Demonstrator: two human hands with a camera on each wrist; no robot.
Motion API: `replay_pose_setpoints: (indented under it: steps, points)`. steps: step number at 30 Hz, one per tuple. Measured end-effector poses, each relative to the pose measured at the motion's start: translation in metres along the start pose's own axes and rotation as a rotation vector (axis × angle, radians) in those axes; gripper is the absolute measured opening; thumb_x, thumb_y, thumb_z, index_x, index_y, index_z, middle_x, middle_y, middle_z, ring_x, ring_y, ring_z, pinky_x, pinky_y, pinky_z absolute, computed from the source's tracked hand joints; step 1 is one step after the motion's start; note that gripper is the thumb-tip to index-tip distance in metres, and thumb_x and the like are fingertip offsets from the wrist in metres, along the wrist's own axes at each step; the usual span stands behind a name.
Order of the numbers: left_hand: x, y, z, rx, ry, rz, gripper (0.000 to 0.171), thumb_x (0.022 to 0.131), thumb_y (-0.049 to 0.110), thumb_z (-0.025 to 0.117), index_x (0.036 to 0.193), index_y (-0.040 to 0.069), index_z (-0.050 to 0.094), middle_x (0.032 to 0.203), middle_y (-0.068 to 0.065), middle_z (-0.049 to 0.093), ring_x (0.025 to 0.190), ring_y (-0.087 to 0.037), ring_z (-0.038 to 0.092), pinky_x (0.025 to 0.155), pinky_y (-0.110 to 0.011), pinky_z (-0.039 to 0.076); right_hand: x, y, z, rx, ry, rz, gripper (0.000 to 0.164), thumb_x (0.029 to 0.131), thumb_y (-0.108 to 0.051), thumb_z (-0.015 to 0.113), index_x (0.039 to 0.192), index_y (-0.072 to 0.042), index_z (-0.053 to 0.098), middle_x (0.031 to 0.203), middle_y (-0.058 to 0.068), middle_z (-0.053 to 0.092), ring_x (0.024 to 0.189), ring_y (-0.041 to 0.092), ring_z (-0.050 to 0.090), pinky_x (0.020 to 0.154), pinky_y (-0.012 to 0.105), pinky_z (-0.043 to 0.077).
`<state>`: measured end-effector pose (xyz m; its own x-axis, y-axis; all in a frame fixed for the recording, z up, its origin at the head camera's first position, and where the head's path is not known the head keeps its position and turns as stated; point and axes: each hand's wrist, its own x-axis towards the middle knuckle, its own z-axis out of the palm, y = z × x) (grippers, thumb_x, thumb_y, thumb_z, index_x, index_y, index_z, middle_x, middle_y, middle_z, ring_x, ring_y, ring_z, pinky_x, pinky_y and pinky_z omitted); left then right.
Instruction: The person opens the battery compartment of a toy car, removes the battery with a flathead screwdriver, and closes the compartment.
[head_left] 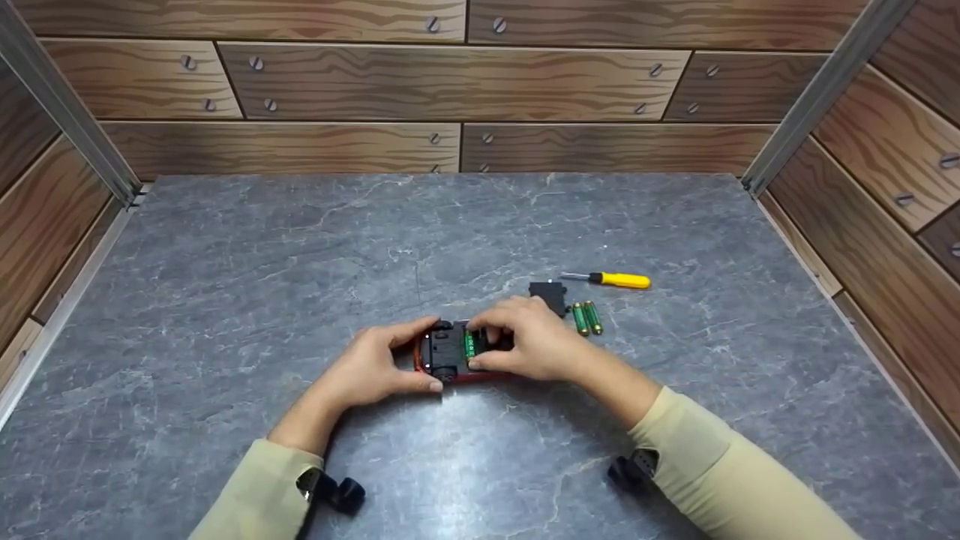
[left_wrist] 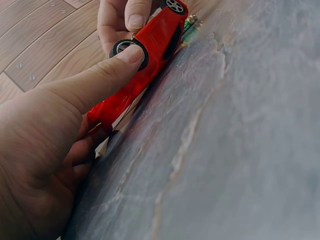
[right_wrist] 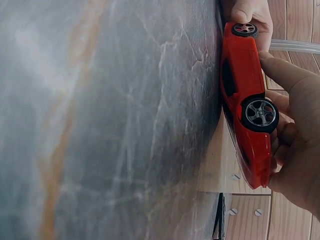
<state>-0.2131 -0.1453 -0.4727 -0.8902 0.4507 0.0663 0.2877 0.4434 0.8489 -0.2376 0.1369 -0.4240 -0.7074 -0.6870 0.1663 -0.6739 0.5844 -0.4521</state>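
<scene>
- Upper right of the middle: a yellow and black screwdriver [head_left: 606, 280], lying flat on the gray desk [head_left: 300, 247], tip to the left.
- Below the screwdriver's tip: a flat black cover [head_left: 549, 298], partly hidden behind the right hand [head_left: 541, 346]; cannot tell if touching.
- Right of the cover: two loose green batteries [head_left: 581, 319], lying side by side, near the right hand.
- Along the top and both sides: walls [head_left: 450, 82] with a wood-plank look and pictures of big screws.
- In the way: the right hand, hiding much of the right end of the red toy car [head_left: 444, 351].
- On the green battery inside the car [head_left: 470, 346]: pale marks, too small to read.
- Just below the middle of the frame: the toy car, wheels up and roof down on the desk, with the battery in a dark slot in its belly.
- Left hand [head_left: 371, 367], coming from the lower left: fingers round the car's left end, thumb on a near wheel, holding the car.
- Right hand, coming from the lower right: fingers bent and close together, thumb and first finger pinching the two ends of the battery in the slot.
</scene>
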Motion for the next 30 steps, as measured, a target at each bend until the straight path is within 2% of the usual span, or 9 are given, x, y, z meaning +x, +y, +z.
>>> replay_pose_setpoints:
  steps: [9,21,30]
  points:
    - [0.0011,-0.0002,-0.0005,-0.007,-0.002,0.018,0.096,0.075,0.039,0.098,0.156,0.014,0.054,0.150,-0.006,0.061,0.140,-0.023,0.056,0.122,-0.046,0.038,0.0009,0.0019,-0.0008,0.006,-0.014,0.015,0.045,0.090,-0.044,0.085,0.124,-0.015,0.078,0.092,-0.006,0.067,0.090,0.017,0.061,0.089,0.044,0.045]
    - [0.0008,-0.0007,0.0001,-0.012,-0.002,-0.001,0.097,0.074,0.040,0.098,0.157,0.015,0.054,0.151,-0.007,0.060,0.140,-0.024,0.055,0.123,-0.047,0.036,0.0021,0.0034,0.0007,0.013,-0.021,0.018,0.044,0.090,-0.043,0.084,0.123,-0.015,0.078,0.091,-0.006,0.066,0.090,0.017,0.060,0.092,0.045,0.047]
    - [-0.0002,-0.0013,0.0007,-0.015,0.001,0.023,0.095,0.075,0.039,0.098,0.156,0.013,0.055,0.150,-0.007,0.062,0.138,-0.024,0.057,0.122,-0.047,0.038,0.0024,0.0045,0.0018,0.019,-0.023,0.014,0.042,0.090,-0.042,0.084,0.121,-0.014,0.078,0.088,-0.007,0.066,0.088,0.017,0.058,0.091,0.044,0.048]
